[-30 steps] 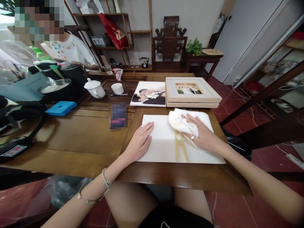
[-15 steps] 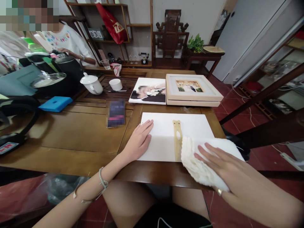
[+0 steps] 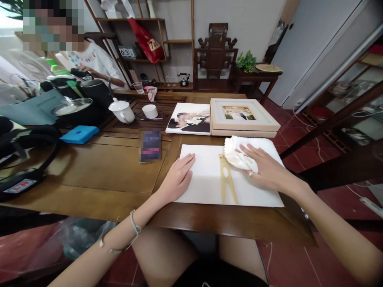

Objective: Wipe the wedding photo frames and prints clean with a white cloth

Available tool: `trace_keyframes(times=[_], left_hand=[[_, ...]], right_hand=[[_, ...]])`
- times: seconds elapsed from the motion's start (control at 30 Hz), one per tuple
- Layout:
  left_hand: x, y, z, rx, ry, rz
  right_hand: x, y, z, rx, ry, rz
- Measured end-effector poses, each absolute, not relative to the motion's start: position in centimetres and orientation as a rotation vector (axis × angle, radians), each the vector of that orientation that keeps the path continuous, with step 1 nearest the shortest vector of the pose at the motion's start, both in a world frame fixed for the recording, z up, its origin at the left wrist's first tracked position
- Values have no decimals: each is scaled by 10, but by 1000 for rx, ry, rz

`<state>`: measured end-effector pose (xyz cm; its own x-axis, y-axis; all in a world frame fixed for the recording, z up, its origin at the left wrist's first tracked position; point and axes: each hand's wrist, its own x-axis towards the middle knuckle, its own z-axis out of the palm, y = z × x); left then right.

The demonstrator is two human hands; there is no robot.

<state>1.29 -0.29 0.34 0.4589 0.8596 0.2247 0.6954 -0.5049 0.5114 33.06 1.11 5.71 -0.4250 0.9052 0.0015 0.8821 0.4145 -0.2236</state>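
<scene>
A white panel lies flat at the table's near edge. On it is a pale yellow, forked piece with an oval hole, its two legs pointing toward me. My left hand rests flat on the panel's left side, fingers stretched out. With my right hand I press a bunched white towel onto the far right part of the panel. The towel's edge touches or overlaps the top of the forked piece. How far the right fingers curl into the cloth is partly hidden.
Behind the panel lie a photo print and stacked pale picture frames. To the left are a dark pixelated item, a blue block, headphones, a lidded white cup and a small bowl. A person sits across.
My right hand has slid the towel from the panel's near right corner away to its far right edge, uncovering the forked piece's second leg. The left hand stays on the panel.
</scene>
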Motion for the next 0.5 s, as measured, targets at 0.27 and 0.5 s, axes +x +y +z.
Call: trace_keyframes(times=[0.27,0.5], left_hand=[[14,-3,3,2368,1333,654],[13,-2,2,2373,1331,654]], right_hand=[[347,-96,79,-1394,-2749,440],[327,-29,61,-1393,-2595,523]])
